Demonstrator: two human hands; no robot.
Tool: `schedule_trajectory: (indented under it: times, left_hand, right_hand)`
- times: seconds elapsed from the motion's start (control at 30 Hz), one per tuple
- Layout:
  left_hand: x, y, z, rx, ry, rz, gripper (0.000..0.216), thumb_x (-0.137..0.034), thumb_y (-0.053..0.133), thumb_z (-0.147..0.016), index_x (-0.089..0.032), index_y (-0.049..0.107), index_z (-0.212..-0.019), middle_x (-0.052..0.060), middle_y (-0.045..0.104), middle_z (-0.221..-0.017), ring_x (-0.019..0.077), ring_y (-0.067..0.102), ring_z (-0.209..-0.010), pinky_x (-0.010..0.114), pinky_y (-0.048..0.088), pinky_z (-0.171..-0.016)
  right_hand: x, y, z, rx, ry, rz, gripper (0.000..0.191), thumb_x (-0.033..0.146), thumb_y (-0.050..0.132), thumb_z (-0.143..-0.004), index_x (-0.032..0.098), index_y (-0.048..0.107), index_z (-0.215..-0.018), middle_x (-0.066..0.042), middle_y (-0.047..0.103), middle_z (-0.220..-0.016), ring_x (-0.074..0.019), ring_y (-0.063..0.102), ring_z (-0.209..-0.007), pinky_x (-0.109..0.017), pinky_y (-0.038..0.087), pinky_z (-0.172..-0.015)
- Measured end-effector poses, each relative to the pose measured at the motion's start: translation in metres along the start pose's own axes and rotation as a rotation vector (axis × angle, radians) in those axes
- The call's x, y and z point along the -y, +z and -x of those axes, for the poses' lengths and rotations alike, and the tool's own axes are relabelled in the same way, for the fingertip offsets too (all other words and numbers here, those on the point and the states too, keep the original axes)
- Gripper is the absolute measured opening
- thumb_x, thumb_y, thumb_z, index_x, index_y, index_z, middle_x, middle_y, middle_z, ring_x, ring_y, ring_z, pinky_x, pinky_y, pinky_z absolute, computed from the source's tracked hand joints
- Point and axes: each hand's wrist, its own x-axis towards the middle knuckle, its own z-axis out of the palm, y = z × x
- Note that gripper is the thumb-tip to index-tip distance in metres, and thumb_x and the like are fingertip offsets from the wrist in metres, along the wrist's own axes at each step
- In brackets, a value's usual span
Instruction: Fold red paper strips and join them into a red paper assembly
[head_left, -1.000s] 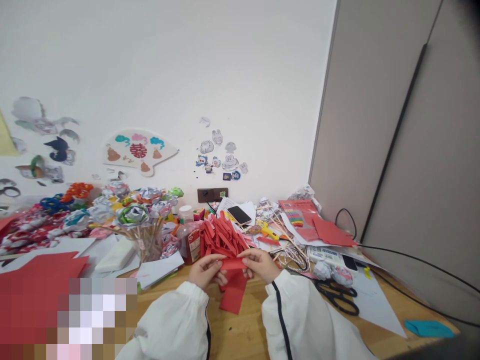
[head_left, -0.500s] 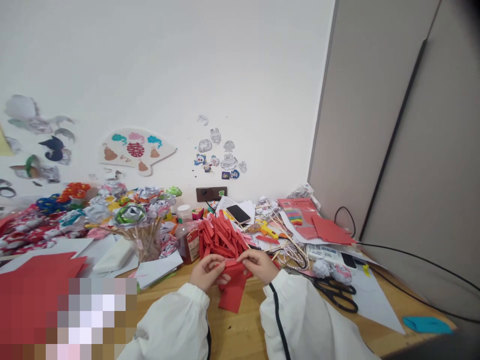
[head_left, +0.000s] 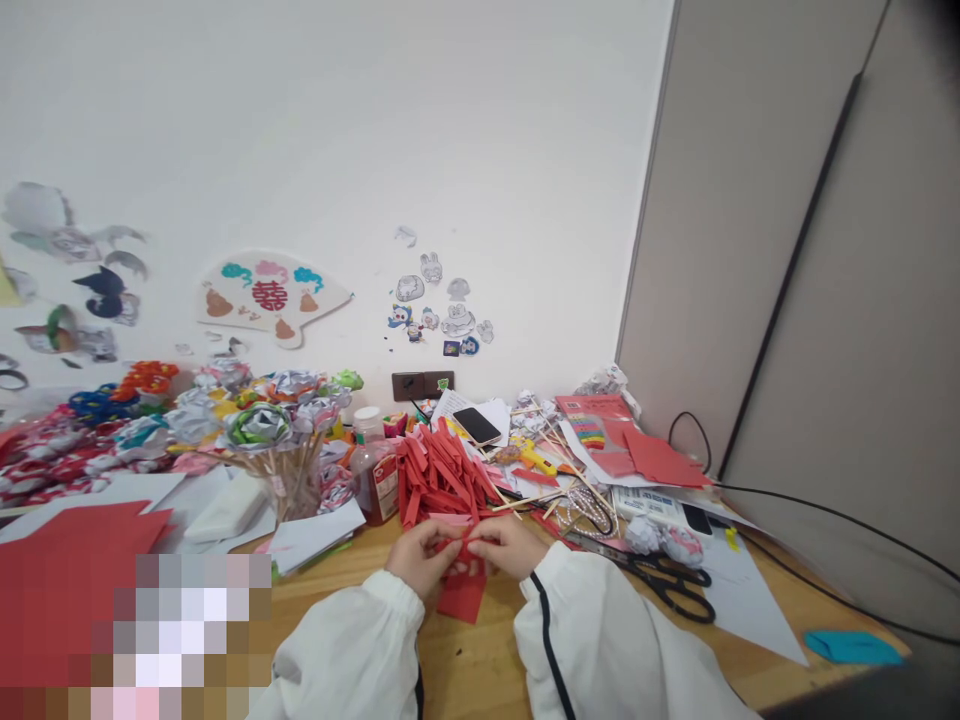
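Note:
My left hand (head_left: 421, 558) and my right hand (head_left: 502, 546) meet over the wooden table (head_left: 487, 660), both pinching the top of a red paper piece (head_left: 463, 585) that hangs down between them. Fingers of both hands are closed on the paper. White sleeves cover both arms. Just behind my hands stands a pile of folded red paper strips (head_left: 439, 476).
Paper flowers on sticks (head_left: 277, 430) fill the left, with red sheets (head_left: 75, 545) and white paper. A bottle (head_left: 373, 478), phone (head_left: 477, 425), yellow glue gun (head_left: 534, 457), wooden sticks, black scissors (head_left: 667, 582), a teal paper (head_left: 853, 648) and cables lie around. A grey partition stands at the right.
My hands have drawn closer together and lower, folding the red paper's top into a narrower bundle. The view has tilted slightly.

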Motion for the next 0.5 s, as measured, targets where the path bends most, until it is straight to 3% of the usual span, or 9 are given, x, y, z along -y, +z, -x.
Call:
schedule_trajectory:
  times: [0.13,0.37,0.5]
  left_hand:
    - [-0.002,-0.003,-0.001,-0.010,0.012,-0.001,0.027,-0.032,0.065,-0.046,-0.015,0.048,-0.057,-0.004,0.056,-0.041,0.0126,0.055,-0.038,0.021,0.042,-0.039]
    - [-0.004,-0.012,-0.005,0.021,0.000,-0.021,0.030,-0.035,0.065,-0.044,-0.014,0.047,-0.057,-0.002,0.057,-0.039,0.0143,0.056,-0.039,0.024,0.044,-0.040]
    - [-0.005,-0.016,-0.008,-0.017,-0.005,0.000,0.032,-0.036,0.066,-0.042,-0.015,0.046,-0.057,-0.003,0.058,-0.042,0.0145,0.057,-0.041,0.024,0.045,-0.041]
  right_hand:
    - [0.001,-0.009,0.002,0.064,0.010,-0.015,0.027,0.037,0.041,-0.073,0.015,0.056,-0.074,-0.001,0.057,-0.063,-0.0090,0.051,-0.048,-0.019,0.039,-0.046]
    - [0.003,-0.025,0.003,0.240,0.070,-0.279,0.034,0.042,0.042,-0.071,0.012,0.054,-0.080,-0.003,0.058,-0.070,-0.0063,0.049,-0.043,-0.019,0.039,-0.044]
    - [0.002,-0.027,0.003,0.180,0.104,-0.356,0.039,0.044,0.044,-0.069,0.012,0.049,-0.092,-0.004,0.058,-0.070,-0.0064,0.050,-0.044,-0.018,0.038,-0.044]
